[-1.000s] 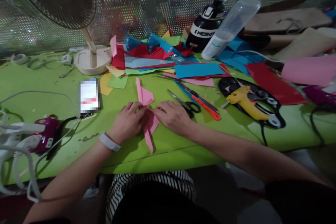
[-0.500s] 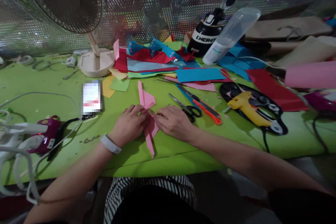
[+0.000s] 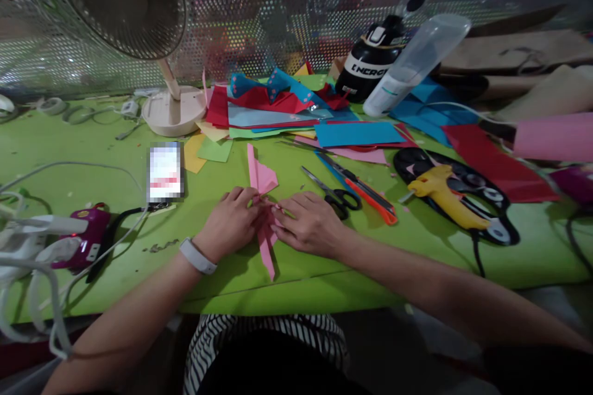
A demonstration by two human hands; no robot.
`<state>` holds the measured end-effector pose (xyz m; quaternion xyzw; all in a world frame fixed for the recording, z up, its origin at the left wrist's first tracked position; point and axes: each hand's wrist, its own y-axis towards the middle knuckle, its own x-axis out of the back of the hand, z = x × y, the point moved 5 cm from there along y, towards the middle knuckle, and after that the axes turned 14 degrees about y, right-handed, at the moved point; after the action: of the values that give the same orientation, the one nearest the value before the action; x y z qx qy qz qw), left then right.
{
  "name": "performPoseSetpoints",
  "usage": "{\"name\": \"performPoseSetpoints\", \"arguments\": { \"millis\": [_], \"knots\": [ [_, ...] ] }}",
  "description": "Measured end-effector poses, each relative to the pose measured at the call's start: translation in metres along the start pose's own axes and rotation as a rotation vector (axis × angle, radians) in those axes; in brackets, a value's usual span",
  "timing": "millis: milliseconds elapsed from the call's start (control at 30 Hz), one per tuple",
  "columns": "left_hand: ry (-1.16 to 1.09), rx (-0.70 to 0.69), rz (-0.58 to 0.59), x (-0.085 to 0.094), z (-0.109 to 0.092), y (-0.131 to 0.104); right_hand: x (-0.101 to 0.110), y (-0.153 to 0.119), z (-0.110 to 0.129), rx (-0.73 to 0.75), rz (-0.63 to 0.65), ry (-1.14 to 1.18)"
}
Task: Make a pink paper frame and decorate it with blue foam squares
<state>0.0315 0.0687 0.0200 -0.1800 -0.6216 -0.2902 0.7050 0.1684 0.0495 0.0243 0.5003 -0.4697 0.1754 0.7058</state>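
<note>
Single head-worn view, looking forward and down across the tabletop (image 3: 306, 294), from above the striped lap (image 3: 204, 345), left hand (image 3: 234, 222) and right hand (image 3: 308, 222) mid-view; perforated panel (image 3: 259, 6) far

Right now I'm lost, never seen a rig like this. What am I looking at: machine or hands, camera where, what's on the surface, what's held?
No machine: a person's bare left hand and right hand. Every picture comes from one camera worn on the head, looking forward and down.

Both hands hold the folded pink paper near its narrow middle; the fingers hide the exact grip.

On the green table, beyond the right hand, lie scissors, an orange cutter knife and a yellow glue gun. A phone lies to the left. Farther back are a fan, a pile of coloured paper and a black bottle.
</note>
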Motion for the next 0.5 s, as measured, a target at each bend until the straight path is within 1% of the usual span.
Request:
{"name": "performPoseSetpoints", "arguments": {
  "millis": [300,500],
  "knots": [
    [0.038,-0.003,0.02,-0.0011,-0.0003,0.0002,0.0031,0.0001,-0.0061,-0.039,-0.07,0.0],
    [0.06,-0.008,0.034,0.0014,-0.0022,0.0002,0.0008,0.0,-0.0037,-0.014,-0.004,-0.024]
  ]
}}
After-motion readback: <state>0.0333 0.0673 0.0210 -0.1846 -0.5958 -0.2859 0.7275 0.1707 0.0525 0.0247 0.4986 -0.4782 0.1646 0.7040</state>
